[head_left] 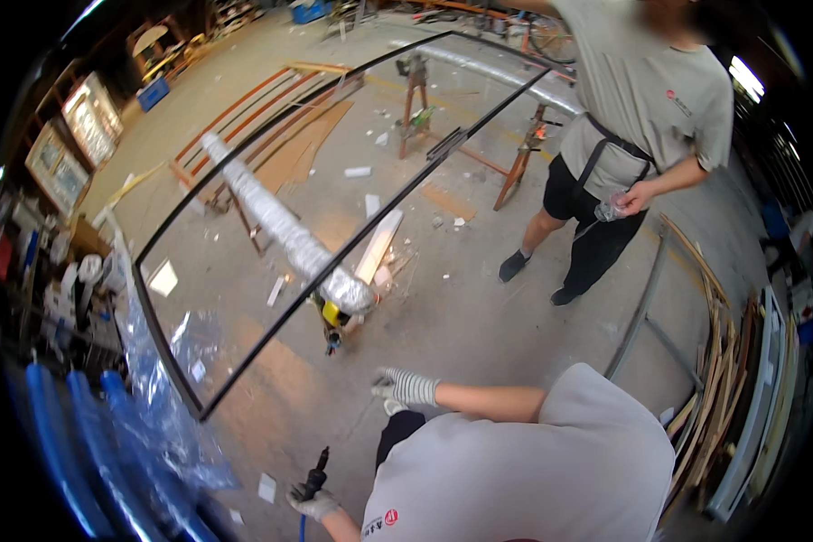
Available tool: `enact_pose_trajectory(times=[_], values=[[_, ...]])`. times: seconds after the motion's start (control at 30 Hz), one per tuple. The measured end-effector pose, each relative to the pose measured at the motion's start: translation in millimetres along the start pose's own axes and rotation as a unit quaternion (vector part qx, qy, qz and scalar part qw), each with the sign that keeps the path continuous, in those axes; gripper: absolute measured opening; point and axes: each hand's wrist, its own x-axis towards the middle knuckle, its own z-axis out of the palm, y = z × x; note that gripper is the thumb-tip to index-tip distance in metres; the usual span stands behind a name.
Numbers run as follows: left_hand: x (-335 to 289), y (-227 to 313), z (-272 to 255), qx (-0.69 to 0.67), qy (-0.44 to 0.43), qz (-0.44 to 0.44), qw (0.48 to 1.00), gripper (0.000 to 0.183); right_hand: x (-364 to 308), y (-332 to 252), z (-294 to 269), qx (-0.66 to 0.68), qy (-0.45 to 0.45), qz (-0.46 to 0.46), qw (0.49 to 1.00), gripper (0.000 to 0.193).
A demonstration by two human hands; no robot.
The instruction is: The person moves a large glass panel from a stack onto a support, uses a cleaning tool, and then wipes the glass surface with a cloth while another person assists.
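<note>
Holds a dark tool (315, 479) in the gloved left hand (309, 499), close to seven o'clock, with grip wrapped around its body and tip pointing roughly toward twelve. Shows a blue hose (302, 529) just below that hand, running to the lower edge. Brings the right hand (406, 388), in a grey-and-white striped glove, to six o'clock, just beside a pale shoe (395, 407) and near a black-clad leg (399, 434); too small and partly hidden at the fingers, so cannot fairly tell an open right grip from a closed one. Bulges into view at five o'clock as a grey shirt (524, 452). Stretches a large dark frame (334, 265) from eight o'clock round to one, well apart from the tool, passing above a silver-wrapped beam (275, 210) at ten and another wrapped beam (497, 68) near one. Includes a yellow part (333, 313) under the near end of the first beam, toward eight. Places a co-worker (637, 126) at two o'clock, standing, with a clear crumpled item (610, 209) in one hand. Adds blue wrapped lengths (95, 452) and clear plastic sheeting (176, 443) at eight, thin wooden strips (718, 388) toward four, and white scraps on the concrete floor (479, 316).
</note>
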Motion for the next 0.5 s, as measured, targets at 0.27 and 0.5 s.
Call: enact_pose_trajectory(times=[0.27,0.5], values=[[16.5,124.5,-281.2,0.15,0.079,-0.008,0.985,0.015,-128.1,51.5,-41.3,-0.004,0.025,0.133,0.991,0.046],[-59.4,209.1,-417.4,0.197,0.22,0.069,0.953,0.016,-153.4,218.4,-17.4,-0.004,0.07,0.171,0.983,0.038]])
